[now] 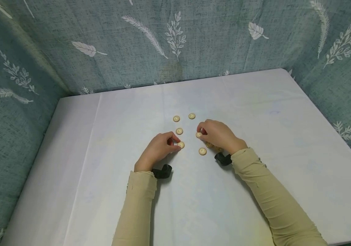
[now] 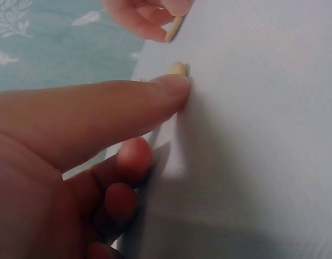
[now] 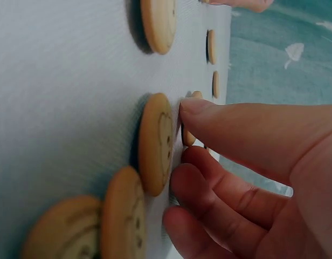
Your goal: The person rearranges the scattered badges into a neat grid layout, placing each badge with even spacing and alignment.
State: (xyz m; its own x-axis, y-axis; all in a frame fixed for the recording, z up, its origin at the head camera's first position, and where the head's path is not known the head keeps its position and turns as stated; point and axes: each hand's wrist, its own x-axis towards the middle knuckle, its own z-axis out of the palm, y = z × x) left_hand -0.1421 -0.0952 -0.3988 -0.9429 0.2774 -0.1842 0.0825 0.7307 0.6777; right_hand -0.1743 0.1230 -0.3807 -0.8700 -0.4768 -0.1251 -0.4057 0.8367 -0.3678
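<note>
In the head view my left hand (image 1: 158, 147) pinches a round, pale wooden button (image 1: 181, 145) at the table surface between thumb and fingers. The left wrist view shows that button's edge (image 2: 178, 68) just past my thumb tip. To the right, my right hand (image 1: 219, 135) grips a second wooden button (image 1: 199, 135) by its edge, thumb against fingers. Part of this button (image 3: 189, 137) shows below the thumb in the right wrist view, the rest hidden. Close under my right hand lie several more buttons (image 3: 156, 144), some partly covered in the head view.
Beyond my left hand lie three loose buttons, one nearer (image 1: 179, 131) and two farther back (image 1: 176, 118) (image 1: 191, 116). Another button (image 1: 202, 151) lies between my wrists. The white-covered table (image 1: 117, 119) meets leaf-patterned green cloth (image 1: 209, 41) at its back and sides.
</note>
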